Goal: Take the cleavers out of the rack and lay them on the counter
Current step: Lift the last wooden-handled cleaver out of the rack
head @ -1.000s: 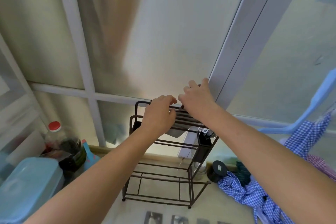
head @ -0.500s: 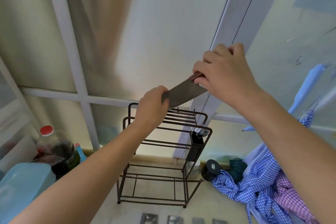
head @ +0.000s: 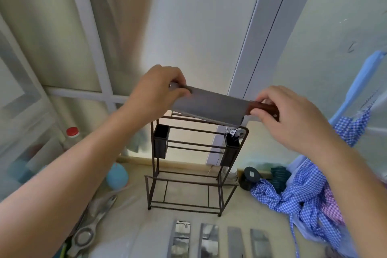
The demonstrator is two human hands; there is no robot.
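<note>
- Fingers point(head: 264, 113) of the right hand point(head: 293, 119) pinch the cleaver point(head: 209, 109) by its brown handle at 3 o'clock; left hand point(head: 156, 92) grips the blade's far end.
- Four cleavers on the tabletop point(head: 217, 239) lie at 6 o'clock.
- Both forearms reach forward, holding the blade level above the rack point(head: 188, 165).
- No readable writing.

**Occlusions and cut-offs, head view**

Left hand point(head: 157, 90) covers the far end of the cleaver point(head: 209, 109) blade; fingertips point(head: 184, 91) curl over its top edge. Right hand point(head: 293, 117) hides most of the wooden handle behind the fingers point(head: 266, 100). Below the fingers, four laid-out blades point(head: 181, 239) are cut by the bottom edge; handles unseen. Rack point(head: 188, 174) top rail partly hidden behind the blade. Contents of the right-side holder point(head: 231, 148) too small to identify.
</note>
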